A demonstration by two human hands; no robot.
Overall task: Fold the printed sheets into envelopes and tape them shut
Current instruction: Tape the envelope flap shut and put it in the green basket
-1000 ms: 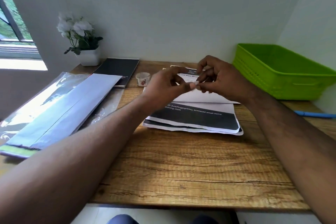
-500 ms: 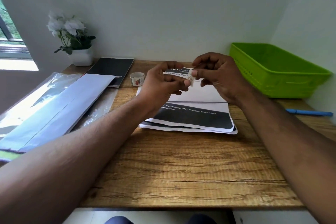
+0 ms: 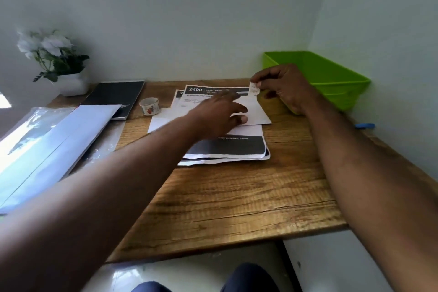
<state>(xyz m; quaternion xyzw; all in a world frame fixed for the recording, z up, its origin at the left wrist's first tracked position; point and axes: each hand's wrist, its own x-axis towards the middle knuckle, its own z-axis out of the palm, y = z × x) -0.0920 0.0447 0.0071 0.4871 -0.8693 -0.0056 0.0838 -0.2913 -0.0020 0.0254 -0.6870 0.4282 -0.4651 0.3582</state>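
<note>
A stack of printed sheets point(image 3: 227, 147) with black bands lies in the middle of the wooden desk point(image 3: 232, 199). On top of it rests a white folded sheet point(image 3: 257, 114). My left hand point(image 3: 220, 114) hovers over that folded sheet, fingers spread and holding nothing. My right hand point(image 3: 282, 85) is raised at the stack's far right corner and pinches a small strip of tape point(image 3: 253, 89) between thumb and forefinger. A small tape roll point(image 3: 149, 106) with a floral print stands left of the sheets.
A green plastic bin point(image 3: 331, 78) sits at the back right, close behind my right hand. A black notebook point(image 3: 116, 97), a potted white flower point(image 3: 57, 61) and large plastic-wrapped envelopes point(image 3: 47, 147) occupy the left side. A blue pen point(image 3: 365, 125) lies at the right edge.
My hands have separated: the right one pulled away to the right with the tape strip, and the left one dropped down onto the folded sheet. The camera tilted down and right.
</note>
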